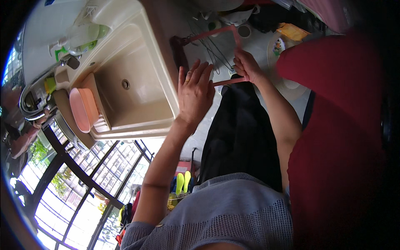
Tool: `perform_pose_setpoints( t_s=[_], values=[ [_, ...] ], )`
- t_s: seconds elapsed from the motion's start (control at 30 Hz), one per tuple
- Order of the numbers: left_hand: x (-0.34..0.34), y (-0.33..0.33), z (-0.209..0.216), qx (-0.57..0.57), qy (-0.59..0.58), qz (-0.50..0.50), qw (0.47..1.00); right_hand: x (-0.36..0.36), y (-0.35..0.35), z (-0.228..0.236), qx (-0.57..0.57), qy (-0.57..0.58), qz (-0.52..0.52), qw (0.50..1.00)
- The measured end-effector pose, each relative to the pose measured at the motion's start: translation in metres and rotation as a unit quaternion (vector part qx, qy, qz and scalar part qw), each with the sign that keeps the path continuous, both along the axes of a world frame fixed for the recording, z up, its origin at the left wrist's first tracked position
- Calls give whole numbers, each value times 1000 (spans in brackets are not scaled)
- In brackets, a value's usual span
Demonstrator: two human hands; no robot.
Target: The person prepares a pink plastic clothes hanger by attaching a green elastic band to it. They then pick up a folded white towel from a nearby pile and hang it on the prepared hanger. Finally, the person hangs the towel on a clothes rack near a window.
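Note:
My right hand (pixel 249 66) is closed around a flat pink strap (pixel 229 81), its fingers curled in. From that fist the strap bends up and back to a dark red bundle of cloth (pixel 180 52) beside the sink. Another stretch of it runs left to my left hand (pixel 196 91). The left hand's fingers are stretched out, and the strap's end disappears behind it; whether the thumb presses on it is hidden. Thin wire hangers (pixel 214 54) show between the strap and the floor.
A beige sink (pixel 141 100) stands at the left, with a pink basin (pixel 83 109), a faucet (pixel 71 62) and a bottle (pixel 85 35) at its rim. Dark red fabric (pixel 333 137) fills the right side. A straw hat-like round (pixel 287 89) and an orange packet (pixel 291 31) lie beyond.

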State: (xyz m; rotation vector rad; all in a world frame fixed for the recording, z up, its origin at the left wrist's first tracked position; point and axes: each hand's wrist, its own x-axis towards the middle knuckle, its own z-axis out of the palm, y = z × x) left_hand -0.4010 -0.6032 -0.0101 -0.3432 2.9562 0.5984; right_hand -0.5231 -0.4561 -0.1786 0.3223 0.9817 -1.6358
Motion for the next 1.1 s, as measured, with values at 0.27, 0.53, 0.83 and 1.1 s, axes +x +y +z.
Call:
perform_pose_setpoints(
  t_s=[0.27,0.53,0.83,1.1],
  values=[
    [-42,-63,-38,-331,-315,-289,841,0,-7,-1,-35,-39,-2,999],
    [-68,-87,-68,-307,-378,-328,809,8,-10,-32,64,102,15,993],
    [-58,-94,-108,-306,-340,-382,803,9,-14,-53,112,134,1,985],
    [-58,-90,-107,-290,-368,-378,799,13,-16,-37,126,118,-18,985]
  ],
)
